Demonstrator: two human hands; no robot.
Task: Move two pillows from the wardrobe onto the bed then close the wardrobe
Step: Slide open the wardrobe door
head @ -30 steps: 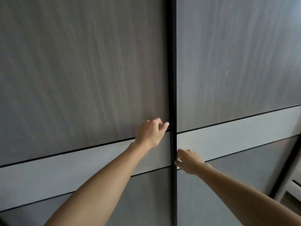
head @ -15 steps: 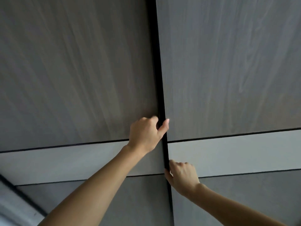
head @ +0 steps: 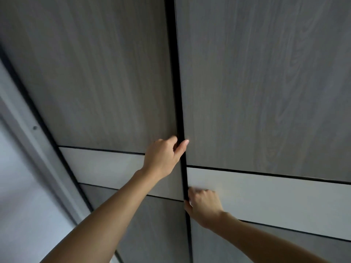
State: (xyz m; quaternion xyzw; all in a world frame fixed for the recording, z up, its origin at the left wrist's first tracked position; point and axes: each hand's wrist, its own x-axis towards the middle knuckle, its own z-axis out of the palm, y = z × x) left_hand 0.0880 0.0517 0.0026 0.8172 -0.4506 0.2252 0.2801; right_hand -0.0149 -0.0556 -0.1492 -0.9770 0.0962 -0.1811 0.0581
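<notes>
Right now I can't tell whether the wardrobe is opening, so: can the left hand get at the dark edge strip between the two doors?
Probably yes. The left hand is already at the dark edge strip, thumb across it, nothing between; the right hand sits lower down.

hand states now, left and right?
Left hand: curled on the left wardrobe door edge at the dark seam.
Right hand: curled on the right wardrobe door edge, lower down.

Both bare arms are stretched forward and upward, the left hand (head: 163,156) held higher with fingers curled and thumb extended to the right, while the right hand (head: 204,205) is kept lower, knuckles up, fingers bent inward and thumb tucked at its left.
</notes>
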